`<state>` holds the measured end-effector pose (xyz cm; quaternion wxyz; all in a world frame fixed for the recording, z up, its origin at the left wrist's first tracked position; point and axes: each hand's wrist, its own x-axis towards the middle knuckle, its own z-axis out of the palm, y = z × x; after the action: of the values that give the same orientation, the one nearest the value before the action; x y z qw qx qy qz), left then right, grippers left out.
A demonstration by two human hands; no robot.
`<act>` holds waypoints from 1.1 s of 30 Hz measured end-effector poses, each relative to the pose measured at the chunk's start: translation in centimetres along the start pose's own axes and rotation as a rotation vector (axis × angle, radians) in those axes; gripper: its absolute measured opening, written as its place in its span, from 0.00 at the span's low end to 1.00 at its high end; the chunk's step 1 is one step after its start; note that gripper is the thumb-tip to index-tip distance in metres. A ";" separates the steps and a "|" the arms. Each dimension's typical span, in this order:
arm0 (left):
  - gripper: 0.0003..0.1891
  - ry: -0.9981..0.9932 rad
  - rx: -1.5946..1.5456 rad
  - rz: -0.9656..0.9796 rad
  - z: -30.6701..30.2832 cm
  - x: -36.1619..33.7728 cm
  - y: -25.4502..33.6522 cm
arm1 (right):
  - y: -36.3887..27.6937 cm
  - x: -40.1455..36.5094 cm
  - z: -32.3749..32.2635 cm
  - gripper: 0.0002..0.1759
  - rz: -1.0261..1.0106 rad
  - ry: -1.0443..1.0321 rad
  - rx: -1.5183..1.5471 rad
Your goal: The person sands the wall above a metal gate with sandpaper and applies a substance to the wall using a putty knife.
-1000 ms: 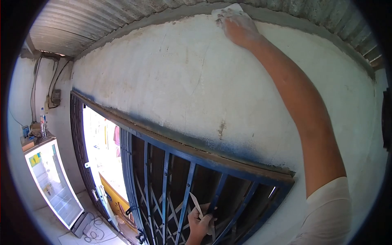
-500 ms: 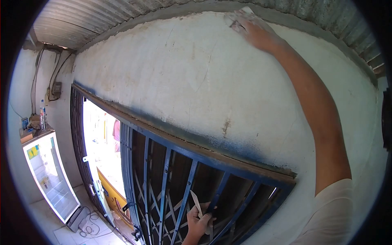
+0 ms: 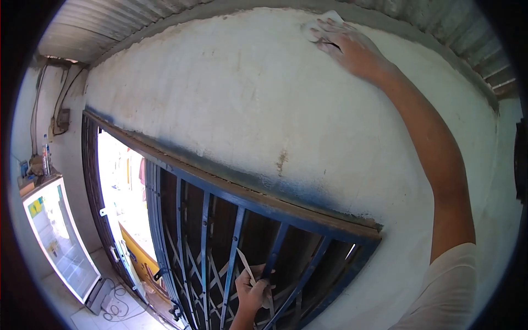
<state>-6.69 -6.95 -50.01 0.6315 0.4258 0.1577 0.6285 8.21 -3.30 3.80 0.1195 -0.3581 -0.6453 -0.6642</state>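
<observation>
High on the white wall (image 3: 220, 93), my right hand (image 3: 352, 52) presses a pale, stiff-looking sheet (image 3: 331, 16) flat against the surface, close below the rough cement strip. Its fingers lie over the sheet and look dusted white. Down at the folding metal gate (image 3: 236, 225), my left hand (image 3: 252, 289) is closed around a thin pale sheet (image 3: 245, 263), whose narrow end sticks up past the thumb. The fingers of this hand reach to a blue upright bar (image 3: 278, 247) of the gate.
Corrugated roofing (image 3: 137, 27) slopes overhead near my right hand. A brown-topped frame ledge (image 3: 231, 184) runs above the gate. At the left stand a glass-door cabinet (image 3: 63, 236) with bottles (image 3: 46, 154) on top, a bright doorway (image 3: 121, 181) and a coiled cable (image 3: 115, 308) on the floor.
The view has shifted, so the wall and gate appear farther left. My right hand has slid slightly right and down along the wall with its sheet. My left hand stays by the same bar.
</observation>
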 end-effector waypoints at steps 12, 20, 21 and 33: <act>0.17 0.046 0.006 0.020 0.4 0.1 -0.7 | -1.6 7.3 5.5 0.30 0.102 0.137 -0.047; 0.15 0.059 0.032 0.091 0.7 0.2 -1.1 | -3.2 0.0 2.7 0.27 -0.308 0.029 0.095; 0.15 0.062 0.049 0.092 0.7 0.2 -1.3 | -2.8 0.2 0.7 0.26 -0.124 -0.074 0.123; 0.15 0.116 0.073 0.083 1.3 -0.3 -0.9 | -12.7 -3.0 3.0 0.21 -0.383 0.113 0.258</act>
<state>-5.20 -7.56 -50.01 0.5788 0.4177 0.1993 0.6714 3.45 0.40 -8.22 0.0720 -0.1732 -0.7734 -0.6056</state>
